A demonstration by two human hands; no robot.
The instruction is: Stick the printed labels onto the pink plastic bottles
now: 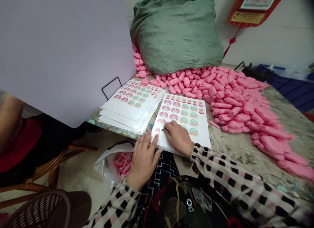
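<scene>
The green sack [176, 31] slumps at the far side, pink bottles [271, 142] heaped around its base and spread down the right, perhaps to keep them within reach while leaving working room in front. A loose stack of printed sheets [115, 110] lies at left, beside the neater front sheets [204, 129], which sit at the near edge, probably for easy reach. The left hand [144, 159] is spread wide, its fingers at their near left corner, seemingly steadying them. The right hand [179, 136] rests on top, fingers bent and close together near a small pink sticker [157, 132]; whether they grip it, I cannot tell.

The table [228, 146] is worn and stained. A large pale panel [61, 51] stands at left, partly hiding another person's arm [11, 111]. Tiled wall [267, 41] rises at the far side, with blue crates [289, 87] at far right. Near left are a wooden chair [52, 175], a brown basket [44, 210] and a plastic bag [105, 165] holding pink items. A red hanging [257, 20] decorates the wall.
</scene>
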